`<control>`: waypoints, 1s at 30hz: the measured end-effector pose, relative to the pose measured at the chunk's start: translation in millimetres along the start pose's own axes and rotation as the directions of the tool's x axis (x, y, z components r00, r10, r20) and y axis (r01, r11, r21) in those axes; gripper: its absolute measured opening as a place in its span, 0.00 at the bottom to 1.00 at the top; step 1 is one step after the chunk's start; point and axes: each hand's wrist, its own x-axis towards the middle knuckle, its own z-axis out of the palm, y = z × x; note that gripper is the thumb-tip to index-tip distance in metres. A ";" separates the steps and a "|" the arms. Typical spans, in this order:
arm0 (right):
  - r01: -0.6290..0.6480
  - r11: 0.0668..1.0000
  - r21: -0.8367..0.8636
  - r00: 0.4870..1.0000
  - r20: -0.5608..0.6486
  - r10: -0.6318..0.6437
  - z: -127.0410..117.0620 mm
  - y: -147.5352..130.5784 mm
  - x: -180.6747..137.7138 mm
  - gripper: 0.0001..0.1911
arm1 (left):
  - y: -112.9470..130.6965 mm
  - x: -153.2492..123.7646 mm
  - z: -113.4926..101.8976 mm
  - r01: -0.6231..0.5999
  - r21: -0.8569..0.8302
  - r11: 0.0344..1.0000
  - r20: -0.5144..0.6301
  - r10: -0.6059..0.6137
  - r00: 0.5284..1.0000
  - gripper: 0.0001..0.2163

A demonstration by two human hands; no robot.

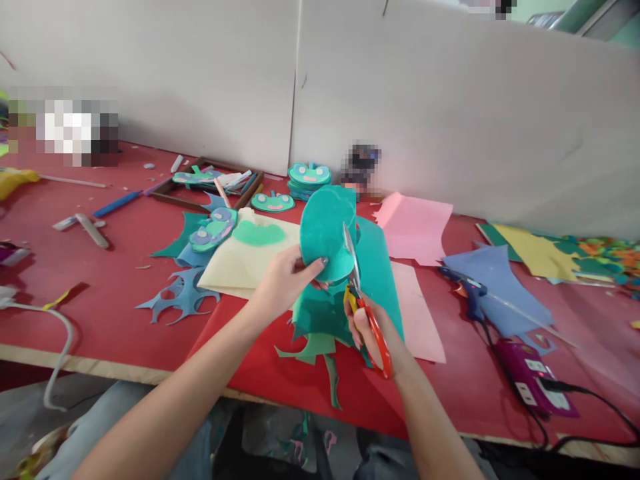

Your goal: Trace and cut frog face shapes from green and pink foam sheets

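Held up over the table is a green foam piece point(324, 230) with a rounded outline, pinched at its lower edge by my left hand point(293, 273). My right hand point(373, 327) grips a pair of scissors point(375, 340) with red and yellow handles. The blades lie along the right edge of the foam piece, angled up and left. Beneath my hands rests a larger green foam sheet point(383, 280), with narrow green offcuts point(320, 345) below it. To the left, a cream sheet point(235, 267) carries a light green shape point(259, 232).
Finished frog faces point(309, 177) are stacked at the back, near a brown wooden tray point(200, 193). Pink sheets point(417, 223) and a blue sheet point(500, 280) lie right. A glue gun point(465, 287) and a purple power strip point(533, 377) with cables sit near the right edge.
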 end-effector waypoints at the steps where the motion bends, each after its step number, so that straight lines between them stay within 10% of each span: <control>1: -0.001 1.000 0.020 1.000 0.007 0.001 0.2 0.8 -0.4 0.25 | -0.5 -0.5 1.0 0.005 0.000 1.000 0.004 -0.005 1.000 0.07; 30: 0.014 1.000 0.000 0.998 0.067 -0.014 -5.1 -6.8 -1.6 0.26 | 3.2 -3.9 -11.6 -0.046 0.172 0.984 0.171 0.016 0.985 0.11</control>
